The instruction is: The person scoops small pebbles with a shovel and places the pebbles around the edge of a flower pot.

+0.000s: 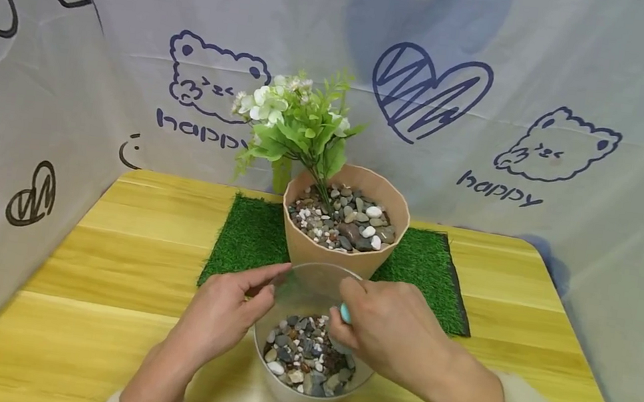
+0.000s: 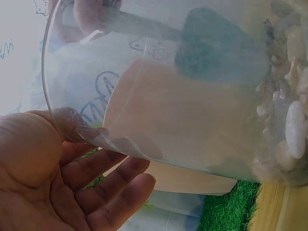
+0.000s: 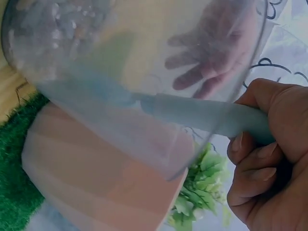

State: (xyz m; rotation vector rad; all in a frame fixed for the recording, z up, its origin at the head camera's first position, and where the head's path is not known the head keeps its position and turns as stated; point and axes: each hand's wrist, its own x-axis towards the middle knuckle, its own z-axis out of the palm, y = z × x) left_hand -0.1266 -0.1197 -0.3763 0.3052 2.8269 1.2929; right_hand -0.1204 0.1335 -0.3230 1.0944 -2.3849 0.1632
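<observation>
A clear plastic container [image 1: 297, 400] stands near the middle of the table, with mixed pebbles [image 1: 303, 353] in its bottom. My left hand [image 1: 218, 312] pinches the container's rim at the left, thumb and fingers on either side of the wall. Inside the container, my right hand [image 1: 397, 327] grips the pale blue-green handle of a small trowel [image 3: 207, 113]. Through the hazy wall in the left wrist view, the trowel's blade [image 2: 211, 48] points down toward the pebbles. Whether its tip touches them is hard to tell.
Right behind the container, a faceted peach flowerpot [image 1: 307, 243] holds pebbles and a white-flowered plant [image 1: 289, 123]. The pot stands on a green artificial turf mat [image 1: 433, 275]. Beneath is a wooden table [image 1: 131, 231], with printed cloth [image 1: 334, 1] hanging behind and at the sides.
</observation>
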